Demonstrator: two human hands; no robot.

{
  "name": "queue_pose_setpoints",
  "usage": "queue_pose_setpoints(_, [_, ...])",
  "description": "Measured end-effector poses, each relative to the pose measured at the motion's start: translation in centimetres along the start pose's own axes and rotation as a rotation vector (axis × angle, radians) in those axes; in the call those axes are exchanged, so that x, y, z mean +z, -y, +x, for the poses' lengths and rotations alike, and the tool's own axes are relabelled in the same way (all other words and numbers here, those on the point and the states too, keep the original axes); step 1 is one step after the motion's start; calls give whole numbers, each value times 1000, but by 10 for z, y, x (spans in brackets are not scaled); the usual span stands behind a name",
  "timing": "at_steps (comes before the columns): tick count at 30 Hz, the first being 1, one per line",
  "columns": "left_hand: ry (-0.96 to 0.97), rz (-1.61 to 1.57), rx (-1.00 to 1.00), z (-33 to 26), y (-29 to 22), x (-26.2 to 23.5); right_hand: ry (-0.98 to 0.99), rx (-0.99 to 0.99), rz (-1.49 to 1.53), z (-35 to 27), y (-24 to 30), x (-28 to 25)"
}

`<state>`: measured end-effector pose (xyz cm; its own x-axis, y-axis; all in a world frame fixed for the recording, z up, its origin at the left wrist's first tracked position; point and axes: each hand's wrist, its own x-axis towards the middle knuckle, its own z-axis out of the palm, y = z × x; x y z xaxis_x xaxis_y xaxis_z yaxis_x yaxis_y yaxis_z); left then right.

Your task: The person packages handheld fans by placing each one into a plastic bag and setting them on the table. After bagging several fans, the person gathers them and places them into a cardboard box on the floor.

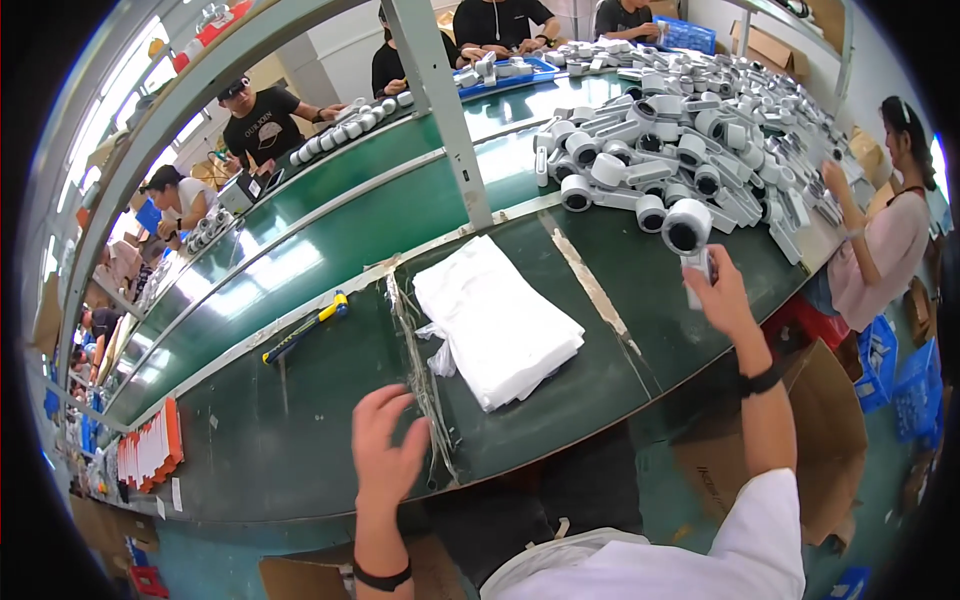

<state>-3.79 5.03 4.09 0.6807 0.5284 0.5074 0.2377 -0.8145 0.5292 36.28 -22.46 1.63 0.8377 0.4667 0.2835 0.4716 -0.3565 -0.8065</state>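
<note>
My right hand [724, 295] grips the handle of a grey-white handheld device [688, 222] with a round head and a dark opening. The device is held up with its head on top, at the near edge of a large pile of similar devices [690, 150]. Fingers apart and holding nothing, my left hand [388, 440] hovers over the near side of the dark green table [290, 430]. A stack of thin white plastic bags [500, 320] lies flat between my hands. Beyond my left hand rests a yellow and dark utility knife [305, 328].
A metal post [445, 120] rises behind the bags, beside a green conveyor [300, 220]. Orange-edged white sheets [150, 447] stand at the far left. Opened cardboard [820, 440] sits below the right table edge. Several people work around the line, one [880, 220] close on the right.
</note>
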Motion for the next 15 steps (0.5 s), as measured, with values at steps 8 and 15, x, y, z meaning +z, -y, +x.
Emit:
queue_pose_setpoints(8, [268, 169, 293, 53, -30, 97, 304, 164, 821, -128, 56, 63])
queue_pose_setpoints(15, [356, 55, 132, 65, -30, 96, 244, 261, 877, -148, 75, 77])
